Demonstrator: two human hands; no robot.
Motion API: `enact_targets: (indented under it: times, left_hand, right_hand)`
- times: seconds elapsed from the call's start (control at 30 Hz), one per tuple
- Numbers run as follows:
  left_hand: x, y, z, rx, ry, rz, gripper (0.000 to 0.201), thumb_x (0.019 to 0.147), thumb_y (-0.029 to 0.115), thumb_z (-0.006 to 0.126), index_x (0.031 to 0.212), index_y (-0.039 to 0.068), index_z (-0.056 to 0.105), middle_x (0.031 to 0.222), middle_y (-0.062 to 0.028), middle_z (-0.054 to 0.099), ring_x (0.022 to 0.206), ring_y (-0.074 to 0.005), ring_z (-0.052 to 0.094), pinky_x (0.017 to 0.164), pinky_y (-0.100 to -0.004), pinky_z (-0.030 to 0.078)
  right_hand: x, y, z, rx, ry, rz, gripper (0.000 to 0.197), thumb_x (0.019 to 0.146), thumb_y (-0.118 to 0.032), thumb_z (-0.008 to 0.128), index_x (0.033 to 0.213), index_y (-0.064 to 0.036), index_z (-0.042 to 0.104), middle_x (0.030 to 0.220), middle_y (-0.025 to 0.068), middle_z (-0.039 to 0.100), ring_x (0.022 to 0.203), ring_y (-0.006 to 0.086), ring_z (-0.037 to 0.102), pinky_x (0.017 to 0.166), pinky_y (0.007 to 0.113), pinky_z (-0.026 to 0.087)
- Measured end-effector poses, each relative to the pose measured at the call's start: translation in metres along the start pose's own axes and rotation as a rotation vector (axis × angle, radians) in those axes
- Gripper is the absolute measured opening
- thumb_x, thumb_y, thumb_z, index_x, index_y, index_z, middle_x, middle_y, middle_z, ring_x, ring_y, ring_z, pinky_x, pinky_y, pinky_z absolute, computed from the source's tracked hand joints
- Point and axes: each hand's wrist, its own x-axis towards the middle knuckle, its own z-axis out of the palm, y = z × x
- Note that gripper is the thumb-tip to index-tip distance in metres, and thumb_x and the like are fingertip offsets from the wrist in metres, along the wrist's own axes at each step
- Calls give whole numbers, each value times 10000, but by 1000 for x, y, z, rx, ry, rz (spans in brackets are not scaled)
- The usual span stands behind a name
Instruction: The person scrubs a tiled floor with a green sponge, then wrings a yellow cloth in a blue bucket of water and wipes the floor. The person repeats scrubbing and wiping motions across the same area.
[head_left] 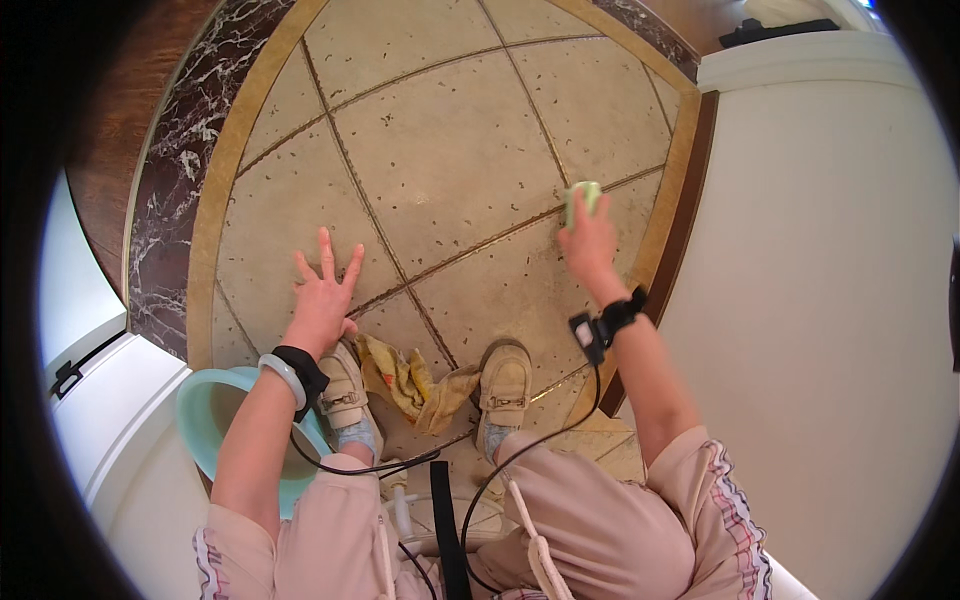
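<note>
Pale-green block (585, 188), head view: clasped in right hand (590, 243), at right part of tile floor (430, 140). Left hand (322, 302) empty, fingers spread. Scrubbing seems underway; dark grout (351, 167) elsewhere suggests more left. Crumpled cloth (383, 368) lies between shoes (505, 378).

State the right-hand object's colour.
The held object is pale green, showing best in the head view.

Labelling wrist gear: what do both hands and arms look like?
Left hand: bare, pale bangle, black wrist strap. Right hand: bare, black strap with a small black box and black cable. Short pinkish-beige sleeves, with plaid and white trim.
</note>
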Motion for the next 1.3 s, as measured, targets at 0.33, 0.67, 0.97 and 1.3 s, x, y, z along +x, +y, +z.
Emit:
enact_targets:
  times: [0.33, 0.67, 0.97, 1.3]
  left_hand:
    - [0, -2, 1, 14, -22, -4, 1297, 601, 375, 908, 1591, 235, 81, 1592, -327, -55, 1321, -627, 322, 841, -490, 601]
    - [2, 0, -3, 14, -15, -5, 1302, 599, 362, 912, 1590, 233, 79, 1595, -323, -48, 1316, -617, 338, 834, -489, 604]
    - [4, 2, -8, 13, -17, 5, 1326, 573, 349, 923, 1589, 244, 78, 1600, -310, -50, 1315, -621, 336, 850, -503, 591]
    - [4, 4, -7, 48, -10, 11, 1309, 583, 410, 911, 1588, 243, 91, 1598, -319, -27, 1300, -598, 375, 825, -487, 604]
  right_hand:
    - [-21, -27, 34, -30, 157, -269, 761, 742, -102, 686, 1451, -135, 409, 1363, 258, 409, 827, 416, 630, 660, 444, 566]
    - [-30, -12, 15, 19, 71, -474, 786, 718, -102, 696, 1447, -116, 403, 1401, 313, 381, 893, 432, 628, 696, 451, 569]
    - [-6, -29, 13, -210, -81, -198, 854, 687, -116, 742, 1465, -121, 389, 1397, 293, 360, 1028, 426, 594, 842, 457, 544]
    - [23, 11, 1, -108, 89, -154, 773, 731, -110, 682, 1450, -70, 401, 1360, 290, 409, 882, 427, 621, 690, 450, 565]
